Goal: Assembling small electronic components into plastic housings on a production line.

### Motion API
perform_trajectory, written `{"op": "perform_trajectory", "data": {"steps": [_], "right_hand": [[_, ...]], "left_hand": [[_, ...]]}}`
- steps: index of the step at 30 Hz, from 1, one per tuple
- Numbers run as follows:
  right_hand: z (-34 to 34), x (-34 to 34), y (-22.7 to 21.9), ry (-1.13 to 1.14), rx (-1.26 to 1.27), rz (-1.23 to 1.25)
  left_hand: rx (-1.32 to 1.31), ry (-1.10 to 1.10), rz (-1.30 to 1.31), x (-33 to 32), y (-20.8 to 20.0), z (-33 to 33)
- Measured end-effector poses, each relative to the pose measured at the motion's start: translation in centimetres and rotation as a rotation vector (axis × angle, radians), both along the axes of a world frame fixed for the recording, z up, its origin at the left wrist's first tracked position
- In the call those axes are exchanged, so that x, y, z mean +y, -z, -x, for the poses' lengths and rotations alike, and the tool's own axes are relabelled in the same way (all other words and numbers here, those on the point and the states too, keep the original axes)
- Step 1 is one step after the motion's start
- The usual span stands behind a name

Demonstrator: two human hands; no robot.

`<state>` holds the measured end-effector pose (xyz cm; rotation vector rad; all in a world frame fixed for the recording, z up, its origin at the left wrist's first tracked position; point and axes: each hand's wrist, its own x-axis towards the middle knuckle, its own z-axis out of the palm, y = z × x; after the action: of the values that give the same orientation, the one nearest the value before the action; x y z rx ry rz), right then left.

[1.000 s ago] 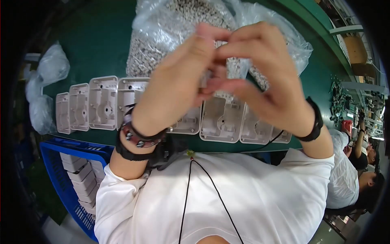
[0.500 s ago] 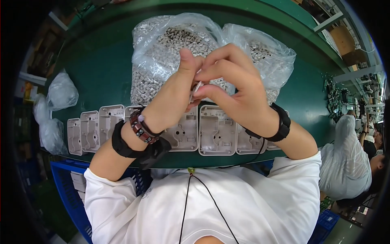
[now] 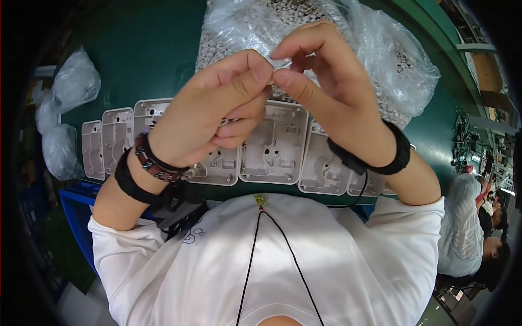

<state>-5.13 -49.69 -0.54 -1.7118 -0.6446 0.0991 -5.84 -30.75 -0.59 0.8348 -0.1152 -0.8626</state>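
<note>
My left hand is closed over the row of housings, pinching a small white part at its thumb tip. Another small light piece shows between its curled lower fingers, its kind not clear. My right hand faces it, with the thumb tip against the white part and the index finger bent above, apart from the thumb. Below and behind the hands stand light grey plastic housings side by side, their hollow insides facing up. Large clear bags of small grey-white parts lie beyond.
The green table carries smaller plastic bags at the left. Dark small pieces are heaped at the right. A blue crate stands below the table's left edge. A co-worker in a pale top sits at the right.
The view has shifted, so the housings and bags sit higher in it. My right index finger has lifted away from its thumb. The left thumb, raised before, is now bent onto the white part.
</note>
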Motion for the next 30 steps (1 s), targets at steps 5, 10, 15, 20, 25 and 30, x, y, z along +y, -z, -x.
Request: {"op": "perform_trajectory", "data": {"steps": [5,10,15,20,25,30], "right_hand": [[-0.9,0.3,-0.4,-0.209,-0.16,0.091],[-1.0,-1.1,1.2,-0.227,-0.562,0.327],[-2.3,-2.0,5.0,-0.295,-0.782,0.691],[-3.1,1.0,6.3,-0.436,-0.923,0.83],[-3.3,1.1,6.0,-0.476,-0.847,0.845],[-2.6,0.2,4.3,-0.49,-0.613,0.713]], "left_hand": [[-0.26,0.1,-0.153,2.7,0.7,-0.5],[-1.31,0.318,-0.911,4.4,1.0,0.2],[-1.374,0.675,-1.126,4.6,0.6,2.2],[-1.389,0.588,-1.112,4.6,1.7,3.2],[-1.349,0.62,-1.128,4.9,2.2,3.0],[-1.322,0.517,-0.977,5.5,0.7,1.9]]}}
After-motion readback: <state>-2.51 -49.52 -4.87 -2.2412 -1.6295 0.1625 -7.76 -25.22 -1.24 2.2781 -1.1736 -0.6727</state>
